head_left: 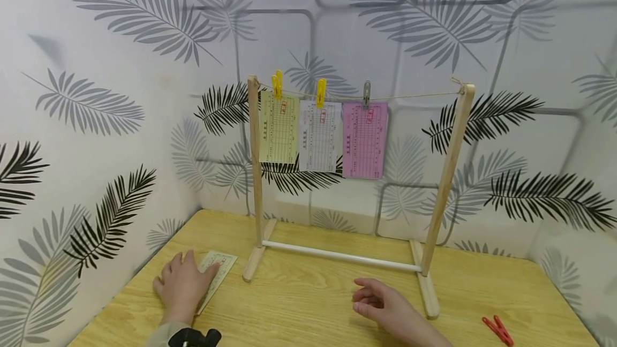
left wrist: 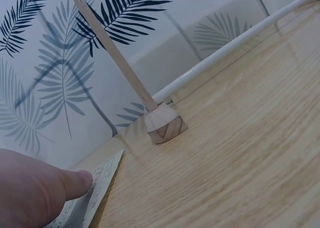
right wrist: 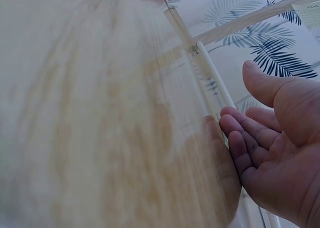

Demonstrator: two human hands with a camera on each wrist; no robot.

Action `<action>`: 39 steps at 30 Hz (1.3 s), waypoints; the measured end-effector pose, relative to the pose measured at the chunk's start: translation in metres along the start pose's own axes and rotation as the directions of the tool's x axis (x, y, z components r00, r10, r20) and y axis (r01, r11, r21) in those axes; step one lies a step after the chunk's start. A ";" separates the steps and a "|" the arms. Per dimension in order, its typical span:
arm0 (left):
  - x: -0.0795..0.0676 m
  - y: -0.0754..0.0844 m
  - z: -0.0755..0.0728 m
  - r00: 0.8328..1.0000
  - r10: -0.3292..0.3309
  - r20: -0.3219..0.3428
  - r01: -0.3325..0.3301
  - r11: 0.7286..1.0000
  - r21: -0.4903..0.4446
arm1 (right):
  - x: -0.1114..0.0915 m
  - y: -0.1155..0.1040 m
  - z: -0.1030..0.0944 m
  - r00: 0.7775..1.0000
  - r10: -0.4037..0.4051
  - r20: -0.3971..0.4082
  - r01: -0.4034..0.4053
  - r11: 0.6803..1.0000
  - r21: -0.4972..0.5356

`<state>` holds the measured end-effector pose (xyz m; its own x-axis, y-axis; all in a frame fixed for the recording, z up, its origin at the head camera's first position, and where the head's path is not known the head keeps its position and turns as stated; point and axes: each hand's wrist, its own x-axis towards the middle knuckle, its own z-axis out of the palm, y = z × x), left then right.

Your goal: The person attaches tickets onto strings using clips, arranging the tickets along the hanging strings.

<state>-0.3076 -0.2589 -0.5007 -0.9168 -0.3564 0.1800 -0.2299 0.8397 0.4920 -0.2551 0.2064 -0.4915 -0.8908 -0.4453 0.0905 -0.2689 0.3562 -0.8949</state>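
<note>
My left hand [head_left: 182, 285] rests on the table at the left, on and beside a pale printed slip [head_left: 215, 277]. In the left wrist view the thumb [left wrist: 77, 184] lies over that slip [left wrist: 105, 183]; the other fingers are out of sight there. My right hand [head_left: 388, 309] is by the table at the centre right, holding nothing, its fingers loosely bent. The right wrist view shows its thumb [right wrist: 262, 83] apart from the fingers. A yellow slip [head_left: 278, 128], a white slip [head_left: 318, 137] and a pink slip [head_left: 365, 141] hang from the string.
A wooden frame [head_left: 450, 175] with a white crossbar [head_left: 337, 254] stands on the table [head_left: 289, 309] before a leaf-patterned wall. Yellow clothespins [head_left: 321, 93] and a grey clothespin [head_left: 367, 95] grip the slips on the string [head_left: 414, 96]. Red clothespins [head_left: 498, 330] lie at the front right.
</note>
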 end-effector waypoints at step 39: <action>0.000 0.006 -0.001 0.998 -0.015 -0.056 0.019 0.998 0.059 | 0.000 -0.001 0.002 1.000 0.009 0.010 -0.009 1.000 -0.003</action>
<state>-0.3087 -0.2545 -0.4968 -0.8933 -0.3918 0.2200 -0.2659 0.8556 0.4441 -0.2543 0.2046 -0.4912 -0.8895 -0.4504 0.0777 -0.2619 0.3629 -0.8943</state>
